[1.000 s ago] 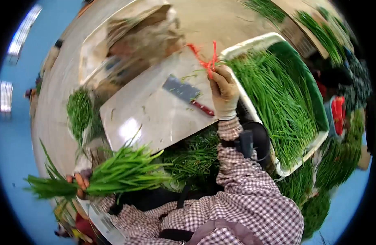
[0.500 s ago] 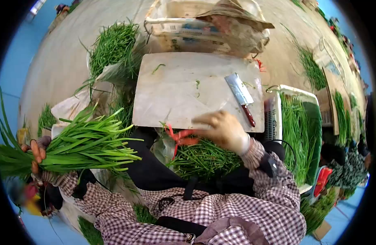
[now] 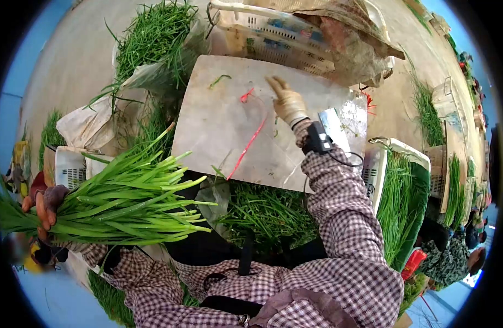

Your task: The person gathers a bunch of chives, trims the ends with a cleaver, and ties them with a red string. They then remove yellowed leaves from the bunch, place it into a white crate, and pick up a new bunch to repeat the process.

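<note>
A single view here, from the wearer's own head, pitched forward and steeply down! Checked sleeve point(image 3: 352, 232) close in at lower right, pale board point(image 3: 213, 131) a little farther off at upper centre, floor point(image 3: 71, 71) running away upper left, the very wide lens curving everything inside black corners.

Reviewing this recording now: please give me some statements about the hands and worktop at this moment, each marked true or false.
1. The left hand grips a bunch of green stalks. True.
2. The right hand grips stalks too. False: it is over the board with no stalks in it.
3. The red string is tied round the held bunch. False: it lies loose on the board.
4. A crate with stalks stands on the person's right. True.
</note>
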`<state>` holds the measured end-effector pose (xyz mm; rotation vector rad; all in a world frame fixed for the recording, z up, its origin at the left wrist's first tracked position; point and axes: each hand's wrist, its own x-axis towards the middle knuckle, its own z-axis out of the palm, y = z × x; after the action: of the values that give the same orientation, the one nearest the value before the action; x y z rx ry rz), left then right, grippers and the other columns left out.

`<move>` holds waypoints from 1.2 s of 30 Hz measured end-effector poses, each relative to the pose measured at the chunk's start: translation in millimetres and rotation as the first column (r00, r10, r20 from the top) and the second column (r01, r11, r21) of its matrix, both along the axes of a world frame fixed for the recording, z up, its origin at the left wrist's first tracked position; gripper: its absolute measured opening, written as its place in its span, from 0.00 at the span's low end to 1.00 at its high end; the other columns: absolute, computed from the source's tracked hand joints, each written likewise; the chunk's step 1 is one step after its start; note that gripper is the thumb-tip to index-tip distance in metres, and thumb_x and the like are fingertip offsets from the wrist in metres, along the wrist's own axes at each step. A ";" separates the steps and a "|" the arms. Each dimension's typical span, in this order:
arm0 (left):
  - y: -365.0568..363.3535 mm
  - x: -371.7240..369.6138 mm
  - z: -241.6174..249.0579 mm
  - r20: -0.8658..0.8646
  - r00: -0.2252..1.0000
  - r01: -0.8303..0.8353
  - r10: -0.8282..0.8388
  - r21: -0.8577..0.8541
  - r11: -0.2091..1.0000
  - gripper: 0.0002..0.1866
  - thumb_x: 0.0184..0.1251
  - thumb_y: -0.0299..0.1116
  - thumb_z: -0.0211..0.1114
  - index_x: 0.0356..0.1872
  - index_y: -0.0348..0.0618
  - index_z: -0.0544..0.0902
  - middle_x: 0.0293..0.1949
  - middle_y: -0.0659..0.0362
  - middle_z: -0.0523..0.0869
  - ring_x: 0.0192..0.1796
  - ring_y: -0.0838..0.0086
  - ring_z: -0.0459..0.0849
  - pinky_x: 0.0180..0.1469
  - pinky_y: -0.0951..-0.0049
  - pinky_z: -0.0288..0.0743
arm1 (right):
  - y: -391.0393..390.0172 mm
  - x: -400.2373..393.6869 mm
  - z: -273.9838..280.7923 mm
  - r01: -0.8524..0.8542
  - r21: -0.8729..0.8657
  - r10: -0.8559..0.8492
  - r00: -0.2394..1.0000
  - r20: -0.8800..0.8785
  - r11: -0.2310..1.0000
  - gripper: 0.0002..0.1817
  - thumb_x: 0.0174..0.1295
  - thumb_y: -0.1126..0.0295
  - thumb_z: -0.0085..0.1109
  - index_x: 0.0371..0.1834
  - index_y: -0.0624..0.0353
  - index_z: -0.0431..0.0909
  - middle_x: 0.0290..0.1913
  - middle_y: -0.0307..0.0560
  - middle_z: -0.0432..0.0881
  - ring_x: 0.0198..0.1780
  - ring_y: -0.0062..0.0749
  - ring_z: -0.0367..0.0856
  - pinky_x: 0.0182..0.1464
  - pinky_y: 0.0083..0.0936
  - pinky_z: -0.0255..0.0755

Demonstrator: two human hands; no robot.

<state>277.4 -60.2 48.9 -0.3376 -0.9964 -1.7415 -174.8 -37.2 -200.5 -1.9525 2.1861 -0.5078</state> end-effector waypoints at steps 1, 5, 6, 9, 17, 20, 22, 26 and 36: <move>7.3 -11.8 1.8 0.004 1.000 -0.002 0.002 0.005 1.000 0.18 0.59 0.26 0.55 0.50 0.47 0.65 0.28 0.65 0.71 0.38 0.75 0.71 0.49 0.70 0.65 | 6.4 -9.4 -7.2 0.142 -0.005 -0.142 0.989 0.045 0.990 0.31 0.49 0.73 0.57 0.60 0.39 0.66 0.64 0.40 0.64 0.47 0.43 0.78 0.47 0.37 0.74; 0.9 0.6 -0.3 0.128 0.992 0.018 -0.018 -0.001 1.000 0.18 0.59 0.26 0.55 0.51 0.47 0.67 0.28 0.65 0.71 0.39 0.75 0.70 0.52 0.68 0.63 | 33.2 -17.7 -37.5 0.250 0.023 -0.250 0.968 -0.011 0.968 0.25 0.53 0.70 0.56 0.58 0.45 0.69 0.58 0.41 0.70 0.50 0.45 0.75 0.49 0.38 0.72; -0.7 -0.8 0.5 0.126 0.983 0.126 -0.135 0.074 0.989 0.18 0.59 0.27 0.55 0.52 0.47 0.67 0.29 0.65 0.71 0.38 0.75 0.70 0.53 0.68 0.61 | 43.4 -13.1 -44.7 0.097 -0.042 -0.100 0.992 -0.073 0.994 0.24 0.53 0.68 0.57 0.56 0.49 0.69 0.57 0.43 0.71 0.54 0.45 0.72 0.51 0.36 0.71; 25.8 -17.4 2.5 0.071 0.969 -0.241 0.235 0.082 0.967 0.23 0.51 0.26 0.67 0.49 0.38 0.70 0.27 0.64 0.74 0.34 0.76 0.73 0.45 0.78 0.67 | 81.8 17.4 -50.3 0.010 -0.012 -0.010 1.000 -0.001 1.000 0.17 0.54 0.68 0.54 0.49 0.50 0.75 0.49 0.47 0.76 0.44 0.44 0.78 0.42 0.35 0.76; 30.7 21.1 9.0 -0.004 0.997 -0.081 0.082 0.046 0.996 0.19 0.55 0.26 0.58 0.50 0.43 0.70 0.28 0.67 0.69 0.37 0.78 0.70 0.49 0.72 0.65 | 100.8 162.0 15.3 -0.261 -0.136 0.289 0.920 0.266 0.956 0.12 0.54 0.61 0.58 0.38 0.53 0.80 0.38 0.48 0.79 0.39 0.43 0.79 0.40 0.35 0.74; 40.2 21.2 25.3 0.114 0.989 -0.089 0.092 -0.030 0.996 0.22 0.58 0.28 0.56 0.55 0.45 0.69 0.28 0.67 0.69 0.40 0.78 0.70 0.54 0.68 0.65 | 54.6 184.4 -20.7 -0.148 0.111 0.144 0.989 0.042 0.983 0.18 0.50 0.58 0.59 0.42 0.55 0.78 0.45 0.46 0.77 0.45 0.41 0.77 0.44 0.36 0.72; 45.7 28.0 32.7 0.185 0.967 -0.177 0.174 0.002 0.984 0.23 0.57 0.28 0.56 0.57 0.46 0.68 0.28 0.66 0.69 0.41 0.77 0.70 0.55 0.65 0.67 | 64.8 216.3 -48.4 -0.041 0.225 0.076 0.986 -0.147 0.973 0.16 0.49 0.59 0.59 0.35 0.57 0.79 0.40 0.49 0.80 0.43 0.40 0.78 0.44 0.35 0.72; 35.2 31.7 31.5 0.193 0.974 0.126 -0.116 -0.044 0.991 0.24 0.58 0.28 0.55 0.58 0.46 0.67 0.29 0.66 0.69 0.40 0.76 0.71 0.56 0.62 0.68 | 166.5 195.5 15.5 -0.399 0.387 0.197 0.862 0.467 0.831 0.17 0.54 0.53 0.56 0.42 0.49 0.82 0.40 0.45 0.83 0.44 0.41 0.80 0.46 0.35 0.74; 41.2 -195.6 -58.9 0.394 0.828 0.267 -0.399 0.350 0.898 0.12 0.59 0.37 0.59 0.37 0.39 0.77 0.32 0.59 0.78 0.34 0.74 0.76 0.40 0.77 0.71 | 245.4 68.6 199.5 0.116 -0.506 0.252 0.760 0.600 0.855 0.43 0.44 0.63 0.71 0.64 0.64 0.61 0.63 0.51 0.67 0.65 0.38 0.63 0.67 0.33 0.54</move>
<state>81.8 -18.9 -10.0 0.1018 -1.0382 -2.3277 -106.1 208.3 -0.9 -1.6560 1.6001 -1.6309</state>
